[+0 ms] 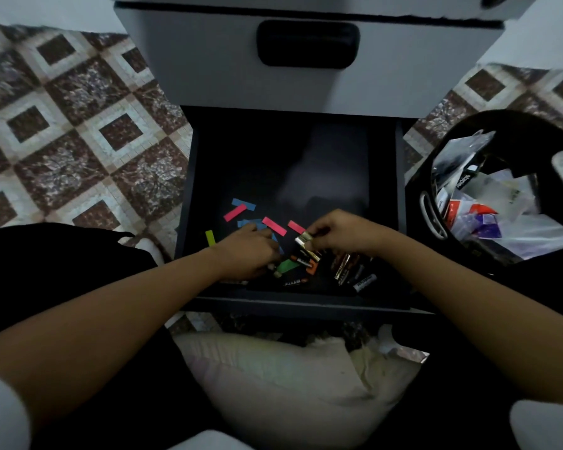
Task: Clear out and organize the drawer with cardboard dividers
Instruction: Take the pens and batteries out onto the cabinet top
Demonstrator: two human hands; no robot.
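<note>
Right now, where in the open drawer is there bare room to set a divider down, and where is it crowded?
The drawer floor is bare across its back half, between both side walls, from the cabinet front down to the coloured strips. The front is crowded: batteries lie around the left hand and right hand.

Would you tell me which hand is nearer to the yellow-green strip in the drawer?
Left. The left hand lies just right of the yellow-green strip; the right hand is farther right, pinching a gold battery.
</note>
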